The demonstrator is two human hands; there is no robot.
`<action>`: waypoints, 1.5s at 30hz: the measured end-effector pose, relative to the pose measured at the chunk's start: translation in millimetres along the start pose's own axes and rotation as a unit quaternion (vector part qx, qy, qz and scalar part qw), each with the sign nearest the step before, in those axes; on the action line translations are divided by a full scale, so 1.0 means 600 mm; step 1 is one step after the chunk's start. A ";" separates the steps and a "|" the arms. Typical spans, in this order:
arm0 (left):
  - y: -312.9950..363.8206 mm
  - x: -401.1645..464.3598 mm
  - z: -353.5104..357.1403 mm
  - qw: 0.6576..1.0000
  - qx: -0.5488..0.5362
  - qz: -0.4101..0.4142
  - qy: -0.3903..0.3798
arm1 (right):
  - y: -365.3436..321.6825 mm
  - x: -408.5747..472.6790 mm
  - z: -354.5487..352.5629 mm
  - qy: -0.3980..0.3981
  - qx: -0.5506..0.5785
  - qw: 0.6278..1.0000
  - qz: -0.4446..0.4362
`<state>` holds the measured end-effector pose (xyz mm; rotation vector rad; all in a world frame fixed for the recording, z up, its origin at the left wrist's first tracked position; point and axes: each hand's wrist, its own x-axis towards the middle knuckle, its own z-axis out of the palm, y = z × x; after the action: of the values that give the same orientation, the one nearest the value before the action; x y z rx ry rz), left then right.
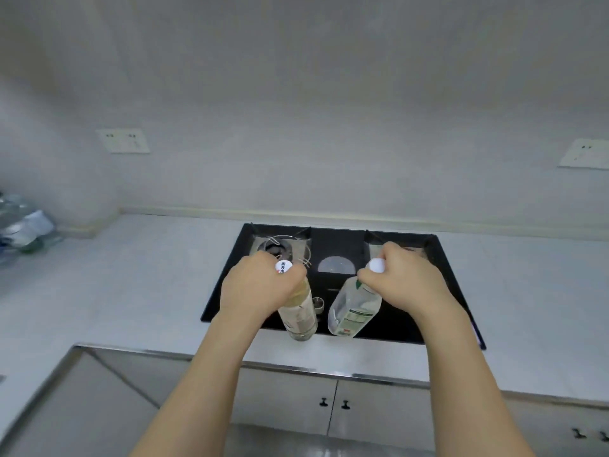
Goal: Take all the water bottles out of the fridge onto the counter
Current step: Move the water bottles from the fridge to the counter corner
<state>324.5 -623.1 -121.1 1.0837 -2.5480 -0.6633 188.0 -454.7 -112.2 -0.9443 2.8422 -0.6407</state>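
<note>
Fingers point(290, 275) round cap point(284, 267), perhaps "水"

Head-worn view, angled down, close over the counter point(138, 291).

Two bare, sleeveless forearms

Home kitchen. A black glass gas hob point(339, 278) is set into a pale surface point(138, 278) along a plain wall with socket plates point(123, 141). White cabinet doors point(333, 404) with small dark knobs sit below.
</note>
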 end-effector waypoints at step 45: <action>-0.673 0.341 -0.327 0.930 0.050 -0.343 0.126 | -0.791 0.422 0.445 -0.223 -0.012 0.922 -0.316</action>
<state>513.3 -1078.1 -145.9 1.9822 -1.9727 -0.4980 300.9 -1043.3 -145.2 -1.7712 2.1299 -0.3566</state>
